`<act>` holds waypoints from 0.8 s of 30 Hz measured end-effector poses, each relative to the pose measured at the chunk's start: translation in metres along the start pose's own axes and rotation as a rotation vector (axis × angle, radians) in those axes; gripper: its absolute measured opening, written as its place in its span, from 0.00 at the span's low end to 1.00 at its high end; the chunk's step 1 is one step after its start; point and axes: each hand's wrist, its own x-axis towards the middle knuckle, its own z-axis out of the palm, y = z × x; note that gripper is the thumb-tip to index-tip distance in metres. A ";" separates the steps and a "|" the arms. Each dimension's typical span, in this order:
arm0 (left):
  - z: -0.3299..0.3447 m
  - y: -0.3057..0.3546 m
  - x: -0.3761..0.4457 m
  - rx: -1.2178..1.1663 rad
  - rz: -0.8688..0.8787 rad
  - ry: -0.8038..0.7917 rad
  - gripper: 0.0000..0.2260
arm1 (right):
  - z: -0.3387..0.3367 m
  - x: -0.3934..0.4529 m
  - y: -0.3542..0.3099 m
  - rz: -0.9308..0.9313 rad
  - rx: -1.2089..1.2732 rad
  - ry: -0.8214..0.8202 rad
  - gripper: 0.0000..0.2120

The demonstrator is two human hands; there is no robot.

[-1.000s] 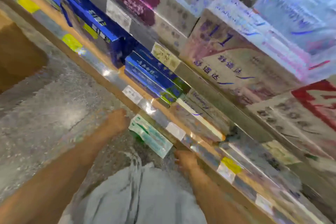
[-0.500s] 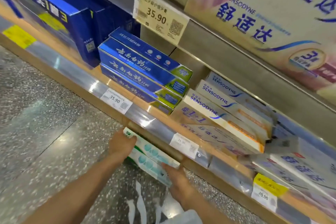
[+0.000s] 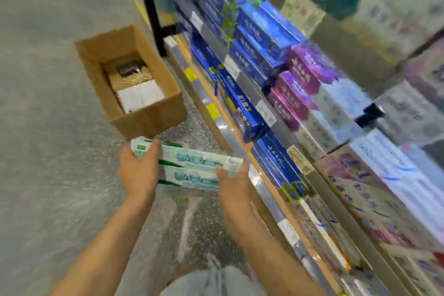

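Observation:
A stack of long white and green toothpaste boxes point(image 3: 192, 166) hangs above the floor in front of the shelves. My left hand point(image 3: 139, 170) grips its left end with the thumb over the top box. My right hand point(image 3: 231, 181) holds the right end, fingers curled under it. An open cardboard carton point(image 3: 144, 118) stands on the floor just beyond the stack, with white packs and a dark item inside. The picture is blurred by motion.
Store shelves point(image 3: 240, 134) run along the right, packed with blue, purple and white toothpaste boxes and price tags. A black upright post point(image 3: 149, 5) stands behind the carton. Grey speckled floor point(image 3: 48, 151) spreads to the left. My light trousers show at the bottom.
The view has swung left, away from the shelf face, and the cardboard carton has come into sight. Both hands still hold the green and white boxes, now raised further from the shelf edge.

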 end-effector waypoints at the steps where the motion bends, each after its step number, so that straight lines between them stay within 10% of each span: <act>1: -0.032 0.044 -0.004 -0.048 0.060 0.062 0.10 | 0.011 -0.025 -0.042 -0.063 -0.010 -0.037 0.30; 12: -0.368 0.413 -0.143 -0.654 0.450 0.752 0.16 | 0.077 -0.330 -0.394 -0.741 0.160 -0.541 0.27; 14: -0.416 0.435 -0.187 -0.749 0.490 0.885 0.24 | 0.070 -0.389 -0.420 -0.865 0.216 -0.655 0.26; 20: -0.534 0.438 -0.328 -1.064 0.524 1.146 0.08 | 0.045 -0.517 -0.472 -1.383 0.289 -0.932 0.26; 24: -0.595 0.408 -0.411 -1.112 0.592 1.269 0.13 | 0.046 -0.592 -0.461 -1.411 0.380 -1.226 0.25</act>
